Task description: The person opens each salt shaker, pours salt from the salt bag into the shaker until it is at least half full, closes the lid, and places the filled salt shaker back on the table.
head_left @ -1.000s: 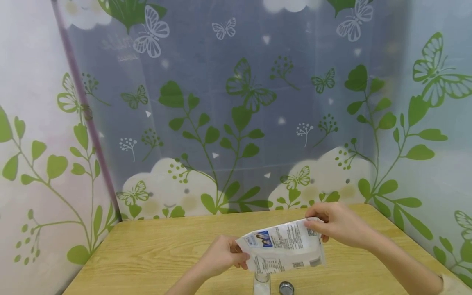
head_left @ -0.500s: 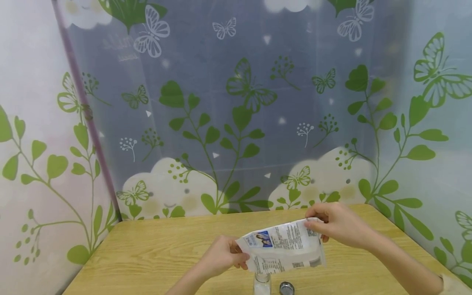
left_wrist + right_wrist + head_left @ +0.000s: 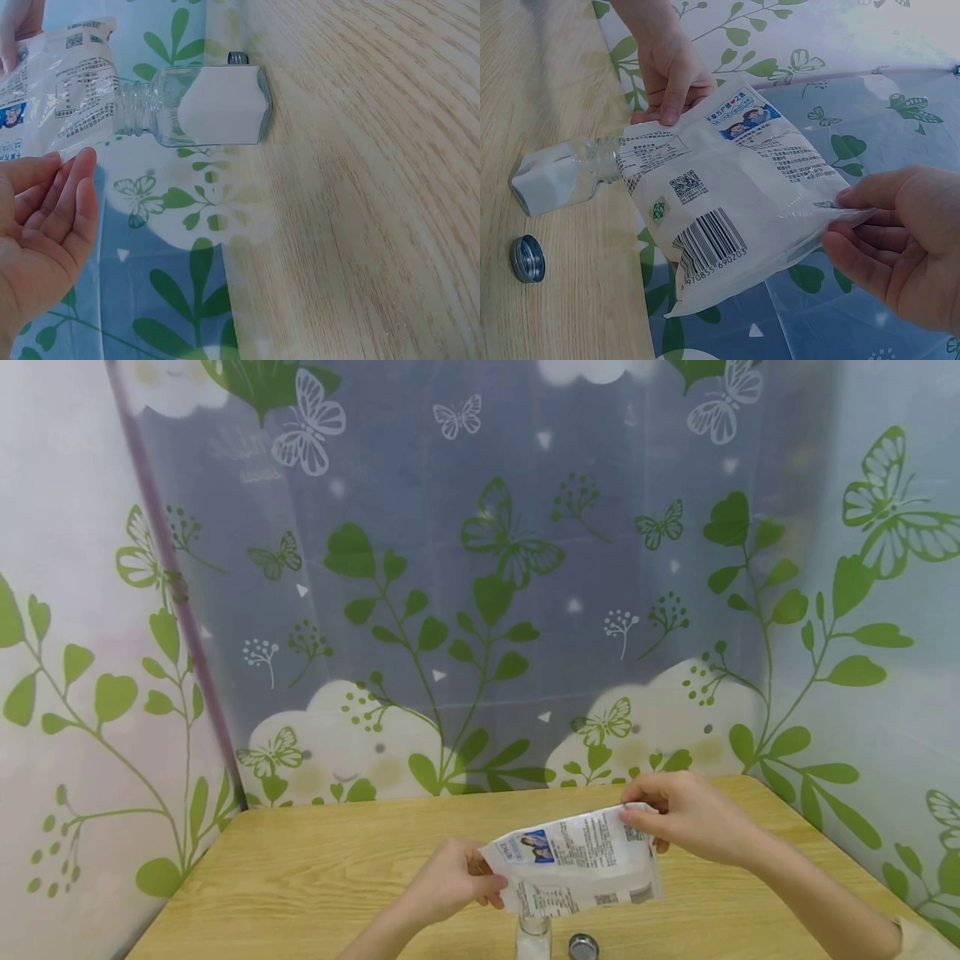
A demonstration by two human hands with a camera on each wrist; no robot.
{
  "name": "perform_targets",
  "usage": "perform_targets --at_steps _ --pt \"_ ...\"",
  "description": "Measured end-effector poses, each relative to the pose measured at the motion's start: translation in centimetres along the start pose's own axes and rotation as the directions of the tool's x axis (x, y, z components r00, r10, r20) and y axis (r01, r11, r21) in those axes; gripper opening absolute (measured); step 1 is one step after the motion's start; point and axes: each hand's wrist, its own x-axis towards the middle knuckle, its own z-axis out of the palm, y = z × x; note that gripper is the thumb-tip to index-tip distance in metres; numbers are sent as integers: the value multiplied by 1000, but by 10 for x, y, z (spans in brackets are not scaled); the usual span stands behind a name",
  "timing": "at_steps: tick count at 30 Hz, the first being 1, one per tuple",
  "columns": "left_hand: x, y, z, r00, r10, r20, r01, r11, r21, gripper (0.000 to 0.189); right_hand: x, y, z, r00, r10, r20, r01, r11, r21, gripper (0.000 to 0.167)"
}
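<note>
Between both hands hangs a white printed plastic bag, tilted, with a barcode on its face. The left hand pinches one end between thumb and fingers. At the opposite upper corner, the right hand pinches the edge of the bag. Below the bag stands a clear glass jar, upright on the table, holding white powder or fine grains. One lower corner of the bag meets the jar's mouth; whether it reaches inside is hard to tell. Beside the jar lies a silver screw lid.
The wooden table carries the jar and lid near its front edge. Cloth printed with leaves and butterflies hangs behind the table and at both sides. A few tiny white specks show on the tabletop.
</note>
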Motion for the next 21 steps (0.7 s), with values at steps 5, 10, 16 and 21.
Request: perform_targets --at_steps 5,10,16,21 --pt "1 -1 0 1000 4 1 -4 1000 -4 11 0 0 0 1000 0 -4 0 1000 -7 19" --pt "1 -2 0 1000 -3 3 3 1000 -10 11 0 -1 0 1000 -1 -9 1 1000 -8 19" --pt "1 -2 0 1000 3 -1 -3 1000 -9 12 0 -1 0 1000 -2 -8 2 1000 -7 19" --pt "1 -1 0 1000 -3 1 3 1000 -4 12 0 -1 0 1000 -1 -6 1 1000 -6 19"
